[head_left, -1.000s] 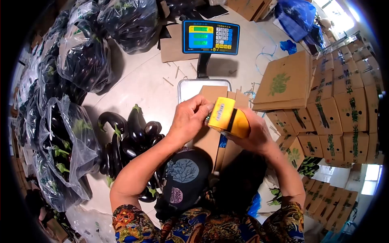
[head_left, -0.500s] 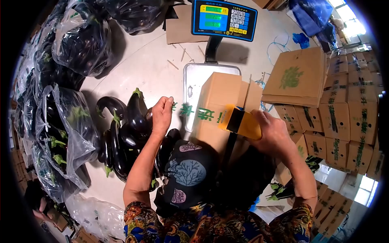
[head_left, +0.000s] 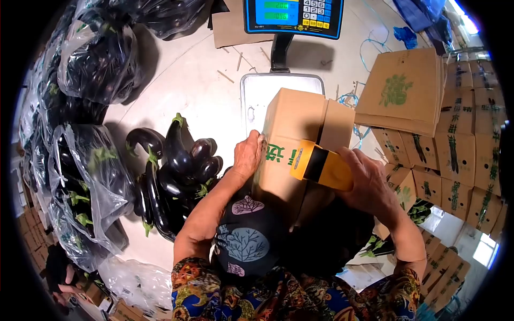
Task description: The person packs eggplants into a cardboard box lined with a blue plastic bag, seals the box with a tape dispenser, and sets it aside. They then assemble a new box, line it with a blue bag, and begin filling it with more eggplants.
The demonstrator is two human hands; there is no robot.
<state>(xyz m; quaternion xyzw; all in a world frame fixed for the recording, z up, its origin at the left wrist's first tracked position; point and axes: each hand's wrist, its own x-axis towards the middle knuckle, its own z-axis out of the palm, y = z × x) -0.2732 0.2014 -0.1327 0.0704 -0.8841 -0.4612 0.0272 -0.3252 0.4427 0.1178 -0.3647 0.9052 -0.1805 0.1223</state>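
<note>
A cardboard box [head_left: 296, 115] stands on the metal platform [head_left: 256, 88] of a weighing scale, with a flap at its right side. My right hand [head_left: 369, 182] grips a yellow tape dispenser [head_left: 335, 172] with a black band, held over the top of the box. Clear packing tape [head_left: 276, 152] with green print runs left from the dispenser across the box. At the box's left edge my left hand [head_left: 249, 156] is closed around the tape's end, its fingertips against the cardboard. Loose eggplants [head_left: 179, 152] lie on the floor left of that hand.
Clear bags of eggplants [head_left: 91, 176] line the left side. The scale's display [head_left: 293, 16] rises beyond the platform. Flattened cartons [head_left: 399, 91] lie at the right, before stacked boxes [head_left: 455, 139]. Another person's hand [head_left: 69, 275] shows at the lower left.
My left hand has moved right and down, bringing the tape's end to the box's left edge. The dispenser has shifted slightly right, and the flap now lies flatter.
</note>
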